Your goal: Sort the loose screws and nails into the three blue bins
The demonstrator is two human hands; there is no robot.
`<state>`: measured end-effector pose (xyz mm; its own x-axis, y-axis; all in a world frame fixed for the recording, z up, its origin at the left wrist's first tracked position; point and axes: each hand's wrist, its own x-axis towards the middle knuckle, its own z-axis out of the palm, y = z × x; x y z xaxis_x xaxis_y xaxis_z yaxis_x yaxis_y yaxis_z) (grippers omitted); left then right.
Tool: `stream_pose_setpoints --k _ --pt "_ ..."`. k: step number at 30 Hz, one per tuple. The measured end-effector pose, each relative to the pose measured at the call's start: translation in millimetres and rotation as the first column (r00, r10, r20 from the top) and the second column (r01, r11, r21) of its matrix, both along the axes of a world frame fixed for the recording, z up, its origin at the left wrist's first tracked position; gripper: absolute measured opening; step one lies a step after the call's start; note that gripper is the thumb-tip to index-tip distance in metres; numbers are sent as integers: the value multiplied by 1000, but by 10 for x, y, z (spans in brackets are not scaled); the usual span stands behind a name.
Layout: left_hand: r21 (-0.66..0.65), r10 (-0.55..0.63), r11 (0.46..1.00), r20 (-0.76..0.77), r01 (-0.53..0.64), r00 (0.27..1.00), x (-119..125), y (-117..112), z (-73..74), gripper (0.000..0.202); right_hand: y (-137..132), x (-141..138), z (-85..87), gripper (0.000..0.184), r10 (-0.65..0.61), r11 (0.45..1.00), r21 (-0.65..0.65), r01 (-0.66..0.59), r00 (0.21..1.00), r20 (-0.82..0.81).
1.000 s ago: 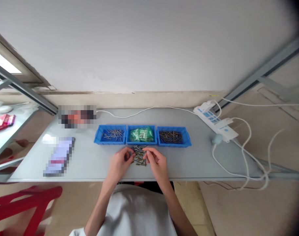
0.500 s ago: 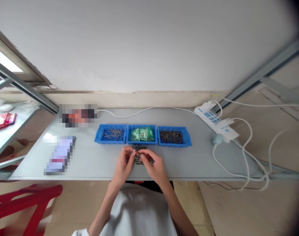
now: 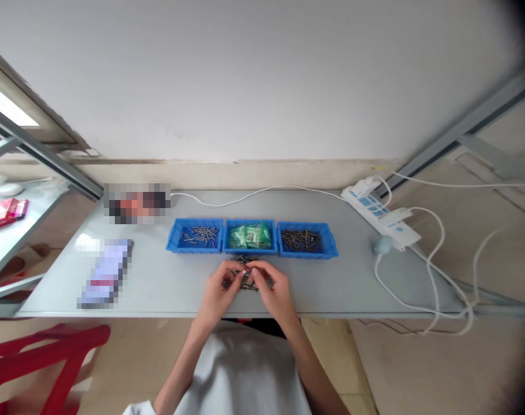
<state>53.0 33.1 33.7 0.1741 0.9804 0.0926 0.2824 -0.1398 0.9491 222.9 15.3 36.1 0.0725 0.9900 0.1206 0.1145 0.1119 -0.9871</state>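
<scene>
My left hand (image 3: 219,289) is closed in a pinch around a small piece with a pale, round end (image 3: 244,271); its kind is too small to tell. Fingertips of my right hand (image 3: 274,288) are pinched together right beside it, and what they hold, if anything, is hidden. Both hands hover over a pile of small metal screw-like pieces (image 3: 248,285), partly covered by my fingers. Behind them stand a blue bin (image 3: 195,250) with silver screws, a middle blue bin (image 3: 249,251) with green plastic packets, and a right blue bin (image 3: 330,249) full of darker screws.
A white power strip (image 3: 381,213) with plugs and looping cables lies at the right of the grey table (image 3: 158,288). A blurred-out phone-like object (image 3: 105,274) and another pixelated item (image 3: 138,207) are at the left. A red stool (image 3: 67,351) stands below left.
Both hands have shifted slightly to the right and towards me. The pale end of the small piece has moved right, and the fingertips are closer together. The bins stay put.
</scene>
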Motion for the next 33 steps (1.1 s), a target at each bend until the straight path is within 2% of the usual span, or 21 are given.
stream_pose_setpoints --k 10,23,30,33 --pt "-44 -5 999 8 5 1000 25 24 60 14 14 7 -103 27 -50 998 -45 48 998 -50" --pt "-43 -60 997 -16 59 998 5 38 27 13 13 -7 -96 30 -78 995 -65 73 994 -80" --pt "2 -15 1000 -63 15 998 30 29 72 10 10 1 -76 29 -74 996 -61 69 993 -92" --pt "63 77 995 -30 -75 997 14 34 100 11 9 6 -58 29 -69 996 -61 64 993 -96"
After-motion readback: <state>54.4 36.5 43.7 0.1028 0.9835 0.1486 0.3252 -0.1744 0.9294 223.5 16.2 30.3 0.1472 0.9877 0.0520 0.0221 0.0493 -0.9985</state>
